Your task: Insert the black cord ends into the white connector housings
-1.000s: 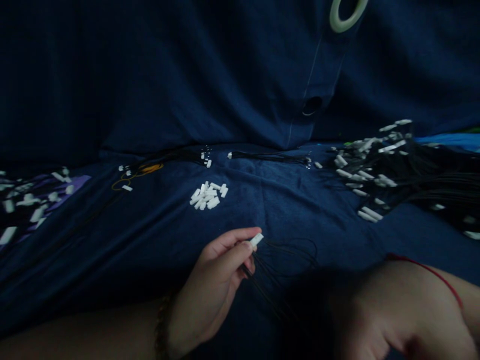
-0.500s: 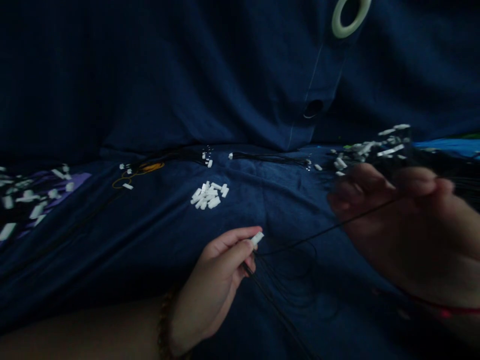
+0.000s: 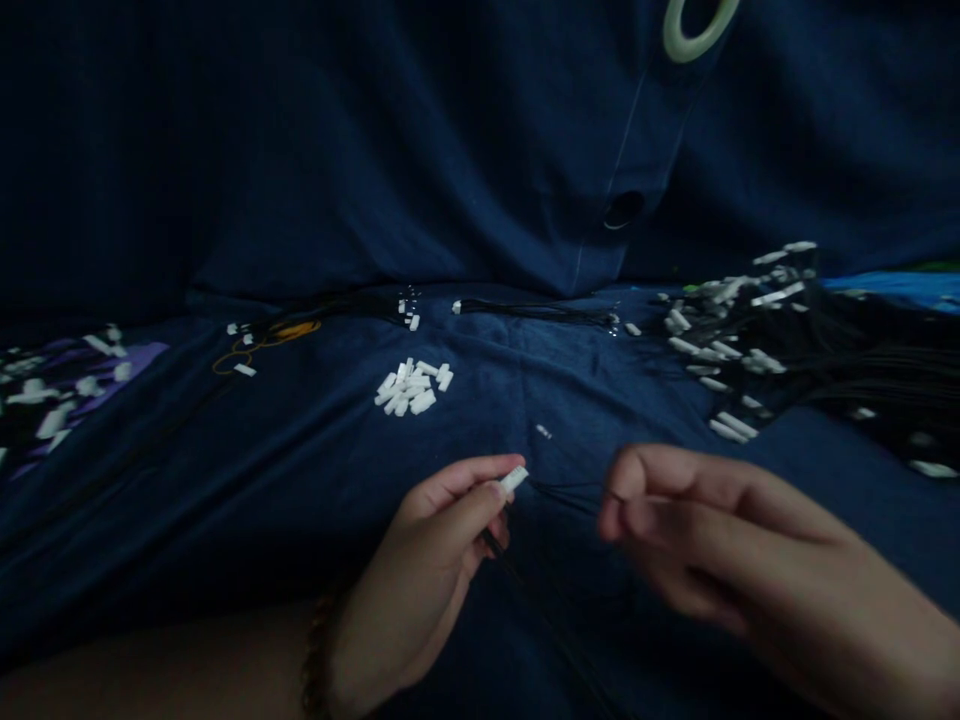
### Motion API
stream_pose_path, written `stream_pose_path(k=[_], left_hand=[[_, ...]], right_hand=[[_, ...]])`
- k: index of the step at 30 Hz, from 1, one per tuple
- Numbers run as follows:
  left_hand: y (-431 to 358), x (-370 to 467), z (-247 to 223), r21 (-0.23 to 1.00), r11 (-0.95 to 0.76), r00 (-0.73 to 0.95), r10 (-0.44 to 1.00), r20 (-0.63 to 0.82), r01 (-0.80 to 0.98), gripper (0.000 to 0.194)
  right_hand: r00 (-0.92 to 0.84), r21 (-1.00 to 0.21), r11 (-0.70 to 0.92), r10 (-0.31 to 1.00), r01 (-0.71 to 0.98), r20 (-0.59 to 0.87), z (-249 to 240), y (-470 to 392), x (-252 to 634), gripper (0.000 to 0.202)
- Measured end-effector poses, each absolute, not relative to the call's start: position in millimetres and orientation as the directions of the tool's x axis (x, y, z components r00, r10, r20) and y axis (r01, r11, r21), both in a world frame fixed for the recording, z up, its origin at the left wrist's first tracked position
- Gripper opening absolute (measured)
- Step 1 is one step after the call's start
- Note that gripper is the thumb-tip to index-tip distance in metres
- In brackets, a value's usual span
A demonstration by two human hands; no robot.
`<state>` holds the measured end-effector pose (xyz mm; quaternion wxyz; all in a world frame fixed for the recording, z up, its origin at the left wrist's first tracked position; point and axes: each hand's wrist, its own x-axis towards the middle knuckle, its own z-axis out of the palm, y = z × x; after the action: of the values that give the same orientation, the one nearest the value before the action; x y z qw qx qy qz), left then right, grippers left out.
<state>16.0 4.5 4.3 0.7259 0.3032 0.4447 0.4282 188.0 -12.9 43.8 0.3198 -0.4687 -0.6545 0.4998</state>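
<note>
Between thumb and forefinger, my left hand (image 3: 442, 560) pinches a small white connector housing (image 3: 514, 479), its open end facing up and right. A bundle of black wires (image 3: 517, 578) hangs from under the fingers of that hand. To the right, my right hand (image 3: 720, 540) is closed on a thin black wire (image 3: 577, 487) that runs between the two hands. Whether that wire enters the housing I cannot tell. Behind my left hand lies a pile of white connector housings (image 3: 412, 387) on the dark blue cloth (image 3: 315, 440).
At the right, black wires with white connectors (image 3: 735, 350) are heaped. Two thinner black wire bundles (image 3: 352, 308) (image 3: 540, 314) lie at the back. Yellow wire (image 3: 296, 331) is at the left, near more white connectors (image 3: 56, 415) on purple material. A pale ring (image 3: 694, 45) hangs above.
My right hand has come down and left from its raised, blurred position, closer to my left hand. My left hand keeps its hold on the connector housing.
</note>
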Motion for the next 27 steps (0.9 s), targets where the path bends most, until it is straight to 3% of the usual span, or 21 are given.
stream_pose_path(k=[3,7,12,27], left_hand=[[0.8,17.3,5.2,0.782,0.467,0.221,0.884,-0.411,-0.414,0.018],[-1.9,19.6,7.2,0.703,0.509,0.195,0.855,-0.481,-0.497,0.016],[-1.0,19.0,8.6,0.672,0.515,0.170,0.842,-0.511,-0.533,0.016],[-1.3,18.8,8.3,0.640,0.527,0.196,0.834,-0.516,-0.558,0.016]], right_hand=[[-0.371,-0.926,0.040,0.922,0.375,-0.110,32.2,-12.2,179.2,0.028],[-0.410,-0.769,0.310,0.910,0.560,0.069,17.7,-11.1,185.2,0.024],[-0.518,-0.616,0.545,0.819,0.569,0.246,15.0,-9.7,187.1,0.018],[-0.545,-0.536,0.586,0.798,0.607,0.256,14.4,-7.7,185.5,0.016]])
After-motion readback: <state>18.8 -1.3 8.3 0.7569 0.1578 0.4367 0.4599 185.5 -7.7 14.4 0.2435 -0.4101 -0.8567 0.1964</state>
